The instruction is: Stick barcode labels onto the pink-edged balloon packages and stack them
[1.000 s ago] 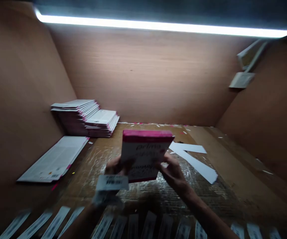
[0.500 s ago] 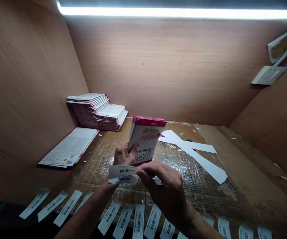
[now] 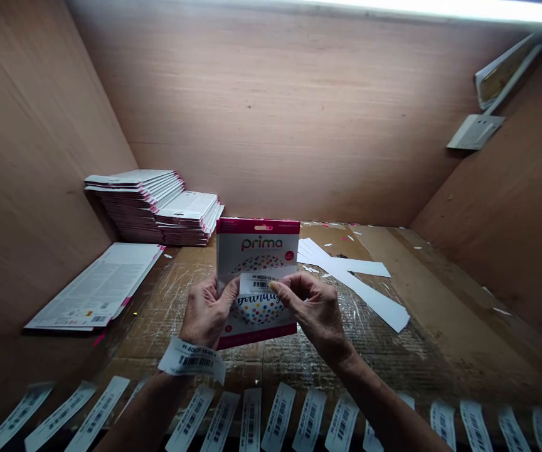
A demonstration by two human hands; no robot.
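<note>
Prima packet (image 3: 264, 243) is held up over the middle of the surface (image 3: 158, 307), its printed front facing the wearer, its hang-hole end uppermost and its long axis near upright. The left hand (image 3: 207, 311) grips its left edge, thumb on the front; the right hand (image 3: 315, 311) has its grip closed on the right end of a barcode label (image 3: 251, 284), which lies across the printed balloon. Another label (image 3: 193, 361) clings to the left wrist (worn rather like a cuff). Beyond the packet to the left stand stacked packets (image 3: 142, 201), with flat packets (image 3: 96, 289) nearer, by the side wall. White strips (image 3: 369, 295) cross one another just right of the packet. A row of labels (image 3: 278, 417) lines the near edge, beneath both forearms; bare cardboard shows farther right.
</note>
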